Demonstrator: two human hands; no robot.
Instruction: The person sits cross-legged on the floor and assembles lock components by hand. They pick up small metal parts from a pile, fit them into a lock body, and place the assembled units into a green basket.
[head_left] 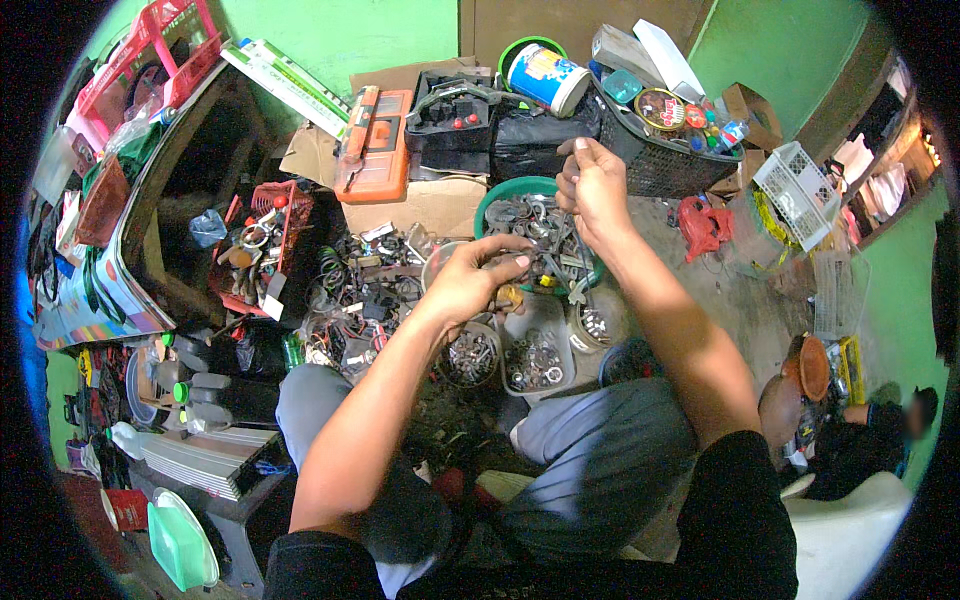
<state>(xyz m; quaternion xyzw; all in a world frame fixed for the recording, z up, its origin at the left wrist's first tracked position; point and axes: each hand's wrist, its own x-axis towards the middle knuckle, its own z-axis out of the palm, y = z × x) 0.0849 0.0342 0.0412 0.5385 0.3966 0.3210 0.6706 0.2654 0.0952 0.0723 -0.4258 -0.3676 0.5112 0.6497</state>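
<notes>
The step in hand appeared to be the handling of small parts, both hands being raised over the mixed metal pieces (532, 213) in the green tub (508, 188). The left hand (478, 280) hung by the tub's near left side, thumb and forefinger narrowly apart beside the dark pieces; whether it gripped one of them could not be told. The right hand (594, 190) was lifted higher, above the tub's right side, its fingers curled and the thumb drawn in to a tight pinch; anything thin between the tips was too small to make out. Nearer the person's knees, a clear rectangular container (570, 362) held more small metal parts, and a heap of wires and scrap (372, 290) spread to the left of the tub. An orange case (386, 150) lay beyond the heap. The next move, as far as could be judged, called for a firm fingertip pinch and a steady left hand, since loose pieces lay crowded together and could easily have snagged or slipped.
</notes>
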